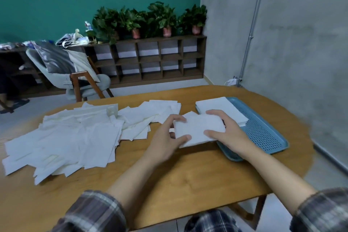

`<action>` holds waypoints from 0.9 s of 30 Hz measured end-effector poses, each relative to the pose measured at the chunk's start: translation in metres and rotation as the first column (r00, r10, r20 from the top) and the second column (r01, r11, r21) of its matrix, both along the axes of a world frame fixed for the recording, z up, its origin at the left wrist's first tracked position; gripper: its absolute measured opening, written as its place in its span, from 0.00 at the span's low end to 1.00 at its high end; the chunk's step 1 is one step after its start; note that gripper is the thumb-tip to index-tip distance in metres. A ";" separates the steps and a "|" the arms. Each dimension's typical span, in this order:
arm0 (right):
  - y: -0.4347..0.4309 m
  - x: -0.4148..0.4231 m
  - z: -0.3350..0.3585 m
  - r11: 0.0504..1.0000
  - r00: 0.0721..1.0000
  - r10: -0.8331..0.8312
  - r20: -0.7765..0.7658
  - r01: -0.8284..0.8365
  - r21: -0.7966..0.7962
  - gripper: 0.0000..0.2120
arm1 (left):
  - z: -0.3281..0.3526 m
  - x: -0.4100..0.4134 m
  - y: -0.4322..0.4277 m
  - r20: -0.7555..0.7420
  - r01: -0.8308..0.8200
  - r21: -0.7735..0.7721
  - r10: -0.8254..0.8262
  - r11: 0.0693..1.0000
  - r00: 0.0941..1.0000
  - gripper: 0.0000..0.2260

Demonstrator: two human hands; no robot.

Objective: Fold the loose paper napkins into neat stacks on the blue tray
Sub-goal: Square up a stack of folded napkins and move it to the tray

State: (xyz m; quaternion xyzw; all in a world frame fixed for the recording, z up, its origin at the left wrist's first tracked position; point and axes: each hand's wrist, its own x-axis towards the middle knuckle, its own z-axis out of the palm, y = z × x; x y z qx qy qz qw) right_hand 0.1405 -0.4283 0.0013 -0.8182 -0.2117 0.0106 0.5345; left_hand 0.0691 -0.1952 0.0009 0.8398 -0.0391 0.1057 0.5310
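A folded white napkin (195, 130) is held between both hands just above the wooden table (169, 173), beside the near left edge of the blue tray (267, 137). My left hand (167, 137) grips its left end with thumb and fingers. Gripping the right end is my right hand (226, 132), thumb in front and fingers over the far edge. A stack of folded napkins (222, 109) lies on the far part of the perforated tray. Loose napkins (75, 133) spread in a wide pile across the left half of the table.
A grey chair (75, 75) with a cushion stands beyond the table at the left. A low wooden shelf (150, 58) with potted plants lines the teal wall. A concrete wall rises close on the right, past the table's edge.
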 end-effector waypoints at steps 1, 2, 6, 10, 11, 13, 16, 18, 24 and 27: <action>-0.012 0.003 0.001 1.000 1.000 -0.017 -0.002 0.017 -0.010 0.25 | -0.001 0.005 -0.012 -0.002 -0.002 -0.006 0.002 1.000 1.000 0.18; -0.025 0.007 0.002 0.999 0.999 -0.037 -0.006 0.037 -0.017 0.25 | -0.001 0.009 -0.024 -0.008 0.000 -0.015 0.000 1.000 1.000 0.17; -0.071 0.020 0.000 0.990 0.989 -0.142 -0.045 0.142 -0.006 0.20 | -0.005 0.028 -0.069 -0.055 0.034 -0.038 -0.036 0.999 0.998 0.13; -0.103 0.031 -0.009 0.972 0.969 -0.235 -0.082 0.231 -0.048 0.20 | -0.008 0.046 -0.098 -0.070 0.010 0.024 -0.009 1.000 0.997 0.10; -0.110 0.034 -0.011 0.968 0.965 -0.246 -0.092 0.240 -0.070 0.20 | -0.009 0.050 -0.103 -0.077 -0.003 0.052 0.007 0.999 0.997 0.10; -0.119 0.039 -0.018 0.957 0.958 -0.270 -0.093 0.256 -0.138 0.21 | -0.011 0.056 -0.111 -0.092 -0.027 0.103 0.037 0.994 0.995 0.11; -0.124 0.043 -0.026 0.936 0.952 -0.295 -0.088 0.269 -0.227 0.21 | -0.014 0.059 -0.117 -0.100 -0.042 0.155 0.058 0.987 0.993 0.11; -0.125 0.044 -0.027 0.930 0.951 -0.300 -0.079 0.273 -0.246 0.21 | -0.016 0.058 -0.119 -0.081 -0.027 0.185 0.042 0.982 0.996 0.10; -0.131 0.041 -0.030 0.932 0.948 -0.307 -0.087 0.281 -0.230 0.19 | -0.019 0.059 -0.117 -0.092 0.019 0.195 -0.001 0.981 0.996 0.06; -0.130 0.041 -0.030 0.929 0.946 -0.315 -0.080 0.289 -0.233 0.19 | -0.021 0.059 -0.116 -0.093 0.025 0.204 -0.006 0.979 0.996 0.06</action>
